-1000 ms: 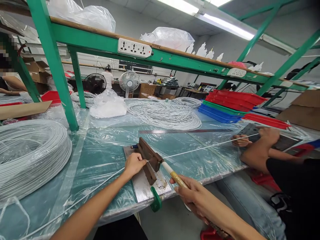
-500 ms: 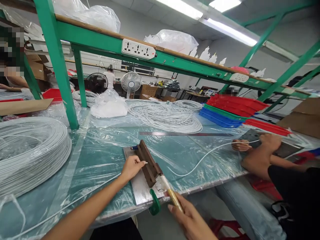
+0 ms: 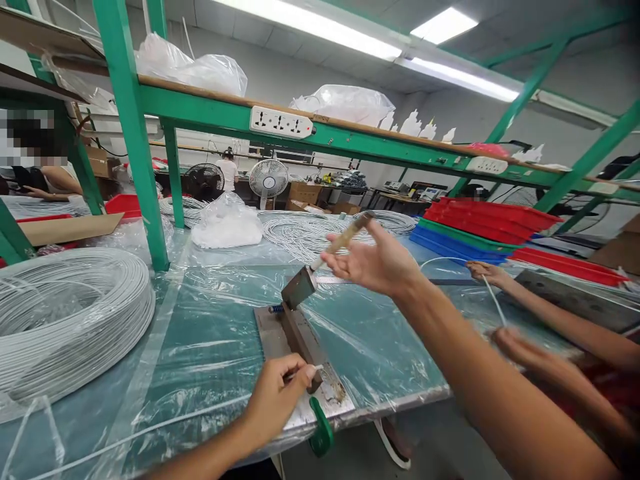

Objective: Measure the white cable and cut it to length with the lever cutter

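My left hand [image 3: 284, 393] is closed in a pinch on the white cable [image 3: 200, 416], whose short tip shows past my fingertips at the near end of the lever cutter's base bar [image 3: 300, 343]. The cable trails off to the lower left. In my right hand [image 3: 380, 263] is the cutter's handle [image 3: 345, 239], resting loosely between thumb and fingers. The handle is raised, and the metal arm [image 3: 299, 288] stands tilted up from the far end of the bar. A blue spring [image 3: 276, 309] sits beside that hinge. Under the bar lies a metal plate [image 3: 333, 390].
A green clamp [image 3: 321, 427] grips the plate at the table's front edge. A big cable coil [image 3: 75, 320] lies left; looser coils [image 3: 295, 233] lie behind. Stacked trays [image 3: 485, 223] stand back right. At right, a co-worker's hands [image 3: 487, 272] hold another white cable. A green shelf frame [image 3: 133, 147] rises behind.
My right hand has swung the handle up and away, lifting the cutter's arm off the bar. My left hand has moved nearer along the bar, still pinching the cable. The co-worker's hands have shifted.
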Tool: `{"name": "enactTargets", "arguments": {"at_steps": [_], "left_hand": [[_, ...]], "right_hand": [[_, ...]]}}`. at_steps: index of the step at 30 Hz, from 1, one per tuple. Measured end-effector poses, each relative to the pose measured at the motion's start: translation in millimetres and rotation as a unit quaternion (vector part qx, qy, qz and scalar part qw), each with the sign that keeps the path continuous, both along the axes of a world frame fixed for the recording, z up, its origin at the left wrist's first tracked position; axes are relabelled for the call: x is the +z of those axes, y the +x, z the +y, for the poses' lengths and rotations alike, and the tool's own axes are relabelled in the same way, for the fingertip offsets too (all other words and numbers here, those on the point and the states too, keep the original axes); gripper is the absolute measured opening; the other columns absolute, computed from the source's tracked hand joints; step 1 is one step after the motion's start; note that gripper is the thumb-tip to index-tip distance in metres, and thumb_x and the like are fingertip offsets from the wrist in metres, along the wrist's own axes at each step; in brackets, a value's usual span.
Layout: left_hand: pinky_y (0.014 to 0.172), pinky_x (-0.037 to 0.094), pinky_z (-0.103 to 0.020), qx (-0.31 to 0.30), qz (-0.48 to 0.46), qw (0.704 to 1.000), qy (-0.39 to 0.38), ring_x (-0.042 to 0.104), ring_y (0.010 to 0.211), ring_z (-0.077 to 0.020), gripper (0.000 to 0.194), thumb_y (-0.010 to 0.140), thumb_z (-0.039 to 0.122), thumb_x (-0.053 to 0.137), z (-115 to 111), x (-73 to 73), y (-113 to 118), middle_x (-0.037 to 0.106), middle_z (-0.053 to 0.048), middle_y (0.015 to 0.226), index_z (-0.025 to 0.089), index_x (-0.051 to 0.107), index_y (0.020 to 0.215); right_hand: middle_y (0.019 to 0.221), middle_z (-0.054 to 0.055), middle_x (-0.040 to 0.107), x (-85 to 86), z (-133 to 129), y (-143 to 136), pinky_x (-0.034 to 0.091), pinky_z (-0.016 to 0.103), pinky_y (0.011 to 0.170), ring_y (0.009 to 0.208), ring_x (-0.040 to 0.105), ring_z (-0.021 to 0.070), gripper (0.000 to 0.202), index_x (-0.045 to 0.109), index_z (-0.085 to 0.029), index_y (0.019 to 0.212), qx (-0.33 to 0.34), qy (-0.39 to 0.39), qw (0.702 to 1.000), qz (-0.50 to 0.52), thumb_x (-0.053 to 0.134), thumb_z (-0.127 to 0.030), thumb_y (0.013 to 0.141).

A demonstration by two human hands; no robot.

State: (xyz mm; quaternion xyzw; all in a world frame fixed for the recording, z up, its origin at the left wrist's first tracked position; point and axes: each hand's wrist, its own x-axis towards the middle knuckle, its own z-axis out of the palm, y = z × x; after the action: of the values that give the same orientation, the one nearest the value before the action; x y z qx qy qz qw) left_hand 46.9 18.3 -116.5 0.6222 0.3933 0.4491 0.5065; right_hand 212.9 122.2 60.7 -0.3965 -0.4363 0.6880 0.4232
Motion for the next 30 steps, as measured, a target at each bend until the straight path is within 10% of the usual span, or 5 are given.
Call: {"name": "enactTargets", "arguments": {"at_steps": [8, 15, 21, 27, 30], "left_hand": [[0.052, 0.023, -0.024, 0.002, -0.026, 0.999, -0.031, 0.032, 0.054, -0.0097, 0.056, 0.081, 0.069, 0.033, -22, -1.3, 2, 0.032, 0.004, 0.055, 0.018, 0.037, 0.058], [0.055, 0.026, -0.025, 0.047, -0.081, 0.995, -0.015, 0.034, 0.053, -0.0100, 0.054, 0.084, 0.065, 0.033, -25, 19.6, -14, 0.036, 0.003, 0.054, 0.019, 0.037, 0.057], [0.050, 0.024, -0.023, 0.123, -0.193, 0.974, -0.002, 0.031, 0.049, -0.0086, 0.051, 0.083, 0.061, 0.043, -19, 53.3, -38, 0.039, 0.003, 0.051, 0.018, 0.037, 0.056], [0.047, 0.029, -0.019, 0.191, -0.384, 0.902, 0.061, 0.028, 0.046, -0.0077, 0.049, 0.082, 0.054, 0.053, -21, 104.1, -46, 0.033, 0.006, 0.047, 0.018, 0.034, 0.054], [0.045, 0.031, -0.018, 0.176, -0.383, 0.903, 0.079, 0.031, 0.045, -0.0076, 0.045, 0.085, 0.050, 0.049, -23, 114.8, -39, 0.035, 0.005, 0.048, 0.018, 0.037, 0.056]], "right_hand": [[0.105, 0.017, 0.064, -12.6, 123, -56, 0.045, 0.028, 0.067, 0.095, 0.063, 0.0237, 0.072, 0.029, -0.015, 0.136, 0.005, 0.073, 0.987, -0.145, 0.020, -0.067, 0.087], [0.110, 0.012, 0.060, -45.1, 152, -96, 0.045, 0.040, 0.082, 0.091, 0.061, 0.0213, 0.054, 0.040, -0.014, 0.131, -0.066, 0.131, 0.967, -0.208, 0.040, -0.051, 0.091], [0.086, 0.002, 0.065, -63.1, 76, -102, 0.045, 0.029, 0.077, 0.081, 0.060, 0.0158, 0.051, 0.039, -0.019, 0.134, -0.038, 0.262, 0.941, -0.211, 0.052, -0.026, 0.084], [0.079, 0.001, 0.063, -111.6, -56, -95, 0.043, 0.021, 0.055, 0.059, 0.056, 0.0113, 0.039, 0.055, -0.015, 0.111, 0.420, 0.303, 0.822, -0.236, 0.062, -0.027, 0.075], [0.070, 0.002, 0.057, -127.9, -94, -100, 0.042, 0.021, 0.056, 0.057, 0.053, 0.0104, 0.040, 0.057, -0.012, 0.091, 0.462, 0.283, 0.823, -0.171, 0.045, -0.050, 0.085]]}}
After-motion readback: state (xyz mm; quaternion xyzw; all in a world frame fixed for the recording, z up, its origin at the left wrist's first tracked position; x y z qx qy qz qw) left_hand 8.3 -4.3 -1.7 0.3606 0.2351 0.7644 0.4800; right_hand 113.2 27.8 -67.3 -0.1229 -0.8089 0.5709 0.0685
